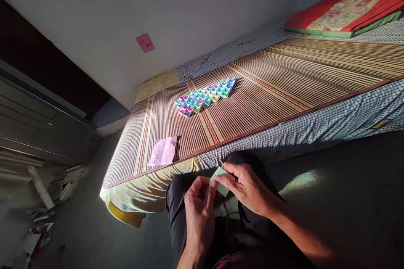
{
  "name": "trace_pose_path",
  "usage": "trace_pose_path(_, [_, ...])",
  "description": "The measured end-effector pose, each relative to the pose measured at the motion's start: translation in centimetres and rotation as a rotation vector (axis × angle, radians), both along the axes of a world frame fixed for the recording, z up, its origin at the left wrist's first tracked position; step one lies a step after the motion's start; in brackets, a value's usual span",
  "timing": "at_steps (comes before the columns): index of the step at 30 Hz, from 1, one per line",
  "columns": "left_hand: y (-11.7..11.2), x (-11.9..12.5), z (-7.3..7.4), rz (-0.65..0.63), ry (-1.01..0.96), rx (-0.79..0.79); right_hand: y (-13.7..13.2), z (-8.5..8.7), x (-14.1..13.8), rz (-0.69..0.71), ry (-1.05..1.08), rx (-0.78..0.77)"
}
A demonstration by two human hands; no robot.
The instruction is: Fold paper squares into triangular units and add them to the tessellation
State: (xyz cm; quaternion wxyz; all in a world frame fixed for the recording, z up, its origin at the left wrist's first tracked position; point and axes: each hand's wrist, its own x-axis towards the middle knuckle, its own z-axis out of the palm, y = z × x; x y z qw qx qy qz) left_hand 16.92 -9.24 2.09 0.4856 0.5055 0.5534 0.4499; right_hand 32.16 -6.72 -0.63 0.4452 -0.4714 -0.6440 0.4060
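Observation:
Between both hands, above my lap, is a small folded sheet of light green paper [223,190]. My left hand [199,201] pinches its left edge between thumb and fingers. From the other side my right hand [244,183] grips it, thumb across the top and fingers behind the upper right part. The thumbs almost meet on the paper, and part of it is hidden by the fingers. On the mat ahead lies a creased pink paper square [163,151]. Farther back, several folded paper boats [205,96] in many colours stand in close rows.
A striped bamboo mat [259,101] covers the bed, over a checked sheet [331,105]. Folded red and floral bedding [350,13] lies at the far right. A pink note [145,42] sticks to the wall. Stacked papers [67,183] are on the left beside a cabinet [41,117].

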Motion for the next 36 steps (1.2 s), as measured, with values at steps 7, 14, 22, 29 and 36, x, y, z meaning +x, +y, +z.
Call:
trace_pose_path(7, [0.5, -0.1, -1.5, 0.055, -0.342, -0.105, -0.1, 0.9, 0.2, 0.185, 0.264, -0.226])
trace_pose_path(14, [1.1, 0.3, -2.3, 0.162, -0.706, -0.259, -0.6, 0.1, -0.3, -0.003, 0.057, -0.054])
trace_pose_path(22, [1.1, 0.0, -2.1, 0.207, -0.567, -0.111, -0.5, 0.3, -0.2, -0.045, 0.246, -0.113])
trace_pose_path(29, [0.5, 0.0, -2.6, 0.187, -0.251, 0.108, -0.2, -0.5, -0.1, -0.064, 0.228, -0.176])
trace_pose_path(36, [-0.2, -0.2, -2.3, 0.186, 0.076, 0.309, 0.1, -0.1, 0.3, -0.072, 0.185, -0.125])
